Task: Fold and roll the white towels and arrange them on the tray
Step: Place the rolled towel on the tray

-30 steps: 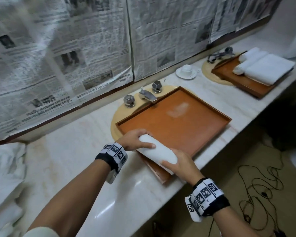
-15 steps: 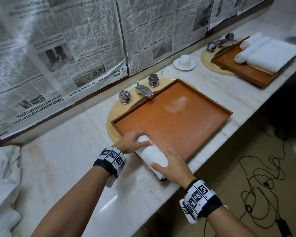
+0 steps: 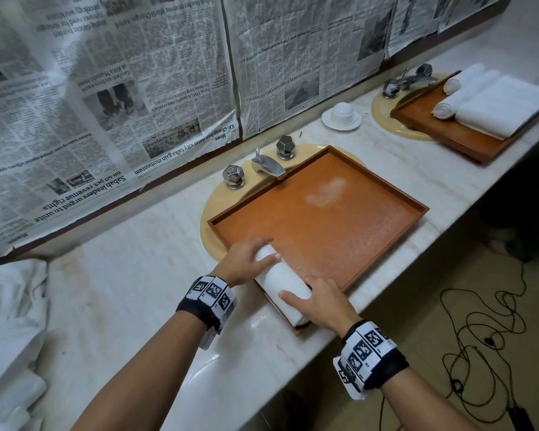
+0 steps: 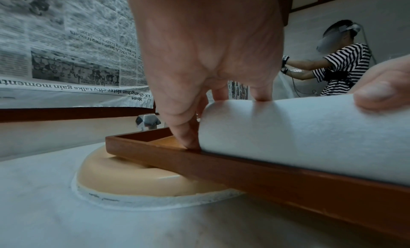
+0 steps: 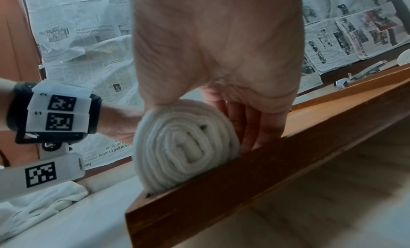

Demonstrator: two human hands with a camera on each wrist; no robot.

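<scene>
A rolled white towel (image 3: 283, 281) lies in the near left corner of the wooden tray (image 3: 324, 219), along its left rim. My left hand (image 3: 262, 251) holds the roll's far end, thumb on top and fingers behind it. My right hand (image 3: 305, 293) holds the near end, thumb across the top and fingers down its right side onto the tray floor. The left wrist view shows the rolled towel (image 4: 299, 137) resting against the tray (image 4: 244, 173) rim. The right wrist view shows the rolled towel's (image 5: 184, 146) spiral end in the tray (image 5: 244, 190) corner.
The tray sits over a sink, next to a faucet (image 3: 266, 164). A second tray (image 3: 448, 132) with rolled and folded towels stands at the back right, a cup and saucer (image 3: 341, 115) beside it. Loose white towels (image 3: 10, 321) lie at left. Cables (image 3: 479, 337) trail on the floor. Another person (image 4: 341, 62) stands beyond.
The rolled towel has come down from over the tray's near left rim into the corner of the tray. Both hands have stayed on its ends.
</scene>
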